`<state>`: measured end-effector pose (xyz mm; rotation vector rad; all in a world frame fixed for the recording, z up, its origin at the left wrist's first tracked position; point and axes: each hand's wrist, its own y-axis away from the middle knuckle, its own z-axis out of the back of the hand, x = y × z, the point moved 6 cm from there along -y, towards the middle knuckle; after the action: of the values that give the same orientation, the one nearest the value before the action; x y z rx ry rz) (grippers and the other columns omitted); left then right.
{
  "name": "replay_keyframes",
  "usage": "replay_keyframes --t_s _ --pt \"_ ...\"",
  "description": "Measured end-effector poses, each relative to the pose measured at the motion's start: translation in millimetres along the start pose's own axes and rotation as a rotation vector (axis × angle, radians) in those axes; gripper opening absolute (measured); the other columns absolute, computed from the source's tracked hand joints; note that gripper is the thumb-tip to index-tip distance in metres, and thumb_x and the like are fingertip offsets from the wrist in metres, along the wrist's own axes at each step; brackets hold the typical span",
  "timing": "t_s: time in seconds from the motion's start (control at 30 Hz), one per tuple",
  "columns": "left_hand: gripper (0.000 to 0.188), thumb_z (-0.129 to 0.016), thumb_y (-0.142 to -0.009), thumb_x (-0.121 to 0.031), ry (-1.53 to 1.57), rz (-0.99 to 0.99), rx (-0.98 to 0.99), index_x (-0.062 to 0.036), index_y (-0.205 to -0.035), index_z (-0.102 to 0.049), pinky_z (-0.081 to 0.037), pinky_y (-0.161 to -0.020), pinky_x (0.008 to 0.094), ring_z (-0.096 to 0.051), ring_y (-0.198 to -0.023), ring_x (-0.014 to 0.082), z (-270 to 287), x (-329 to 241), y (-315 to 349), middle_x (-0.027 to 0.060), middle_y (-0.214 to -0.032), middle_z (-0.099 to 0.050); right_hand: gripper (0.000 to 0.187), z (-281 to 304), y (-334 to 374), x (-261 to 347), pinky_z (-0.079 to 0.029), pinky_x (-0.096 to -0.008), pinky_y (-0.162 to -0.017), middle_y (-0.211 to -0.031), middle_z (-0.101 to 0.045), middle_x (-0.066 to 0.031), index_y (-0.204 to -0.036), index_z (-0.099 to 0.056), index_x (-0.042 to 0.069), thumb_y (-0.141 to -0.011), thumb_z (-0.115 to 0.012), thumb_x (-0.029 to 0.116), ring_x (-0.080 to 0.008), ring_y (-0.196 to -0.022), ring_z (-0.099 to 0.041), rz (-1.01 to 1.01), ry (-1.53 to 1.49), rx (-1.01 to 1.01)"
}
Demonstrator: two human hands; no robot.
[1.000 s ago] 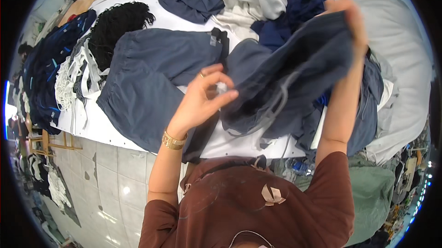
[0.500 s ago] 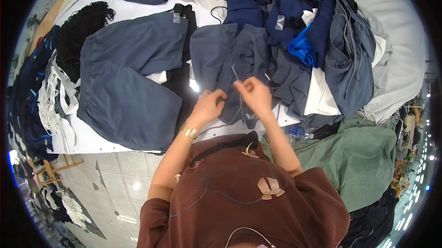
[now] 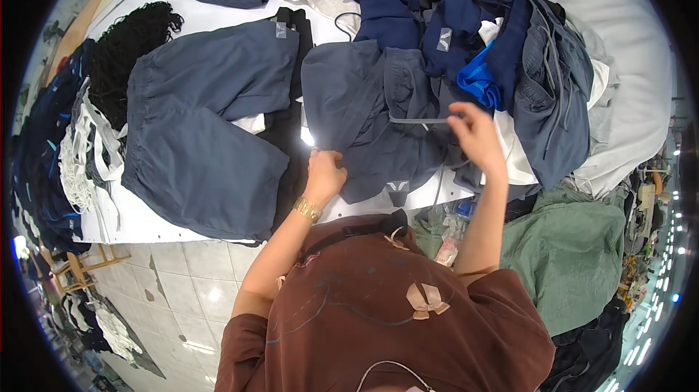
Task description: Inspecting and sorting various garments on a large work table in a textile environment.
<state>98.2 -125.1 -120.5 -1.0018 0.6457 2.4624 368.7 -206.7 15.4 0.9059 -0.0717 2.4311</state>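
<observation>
A pair of dark grey shorts (image 3: pixel 342 93) lies crumpled on the white table in front of me, its gathered waistband turned to the right. From that waistband a light grey drawstring (image 3: pixel 419 121) runs taut to the right. My right hand (image 3: pixel 477 137) pinches its end between thumb and fingers, just above the cloth. At the shorts' lower left edge is my left hand (image 3: pixel 325 176), its fingers curled in; whether they grip the fabric is hidden. A small light grey mark shows on the shorts' near corner.
Another pair of grey shorts (image 3: pixel 207 123) lies flat on the left, beside black cords (image 3: pixel 135 50) and white cords (image 3: pixel 84 152). Navy and grey garments (image 3: pixel 546 86) are heaped at the right. A green cloth (image 3: pixel 575 254) hangs by the white table's (image 3: pixel 167 230) near right side.
My right hand has moved right, drawing the drawstring out sideways from the waistband. The shorts have shifted and spread to the right. My left hand has moved slightly left and down.
</observation>
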Motion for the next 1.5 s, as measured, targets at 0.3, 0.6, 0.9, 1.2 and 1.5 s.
replay_keyframes --t_s 0.3,0.6,0.9,1.2,1.5 --pt "0.076 -0.065 -0.063 0.003 -0.049 -0.098 -0.203 0.017 -0.131 -0.034 -0.038 -0.098 0.0373 -0.039 -0.113 0.04 31 -37 17 0.0281 -0.113 -0.042 0.011 -69 16 152 -0.047 -0.03 -0.08 -0.083 -0.066 -0.0063 -0.091 -0.068 0.004 -0.081 -0.063 0.006 -0.0226 -0.082 -0.062 0.883 -0.5 -0.019" --pt "0.089 -0.059 -0.065 0.011 -0.08 -0.186 -0.47 0.012 -0.141 -0.013 -0.046 -0.084 0.0413 -0.046 -0.102 0.0424 77 -55 32 0.0299 -0.124 -0.026 0.021 -131 -2 13 -0.051 -0.0457 -0.08 -0.095 -0.063 -0.0276 -0.092 -0.064 -0.004 -0.073 -0.057 0.001 -0.0395 -0.094 -0.063 0.087 0.582 0.464" --pt "0.095 -0.062 -0.064 0.009 -0.065 -0.297 -0.388 0.0042 -0.145 -0.011 -0.047 -0.084 0.0407 -0.046 -0.103 0.0414 71 -76 34 0.0279 -0.126 -0.026 0.025 -153 4 95 -0.049 -0.0386 -0.085 -0.099 -0.067 -0.0193 -0.1 -0.068 0.001 -0.077 -0.06 0.005 -0.0366 -0.095 -0.064 0.439 -0.327 0.667" --pt "0.093 -0.059 -0.064 0.009 -0.055 -0.285 -0.472 0.0002 -0.146 -0.015 -0.046 -0.086 0.0386 -0.047 -0.102 0.0372 82 -59 33 0.0246 -0.126 -0.026 0.017 -117 -25 65 -0.045 -0.0383 -0.079 -0.083 -0.064 -0.0104 -0.091 -0.068 0.007 -0.074 -0.065 0.01 -0.0281 -0.084 -0.061 0.534 -0.05 -0.195" --pt "0.077 -0.054 -0.065 0.005 -0.131 -0.226 -0.514 0.0068 -0.139 -0.031 -0.045 -0.09 0.0401 -0.046 -0.11 0.0435 101 -22 -15 0.0268 -0.126 -0.031 0.023 -73 -67 -7 -0.05 -0.0373 -0.071 -0.081 -0.067 -0.0153 -0.091 -0.066 0.004 -0.077 -0.064 0.022 -0.0331 -0.079 -0.066 0.124 -0.217 -0.496"
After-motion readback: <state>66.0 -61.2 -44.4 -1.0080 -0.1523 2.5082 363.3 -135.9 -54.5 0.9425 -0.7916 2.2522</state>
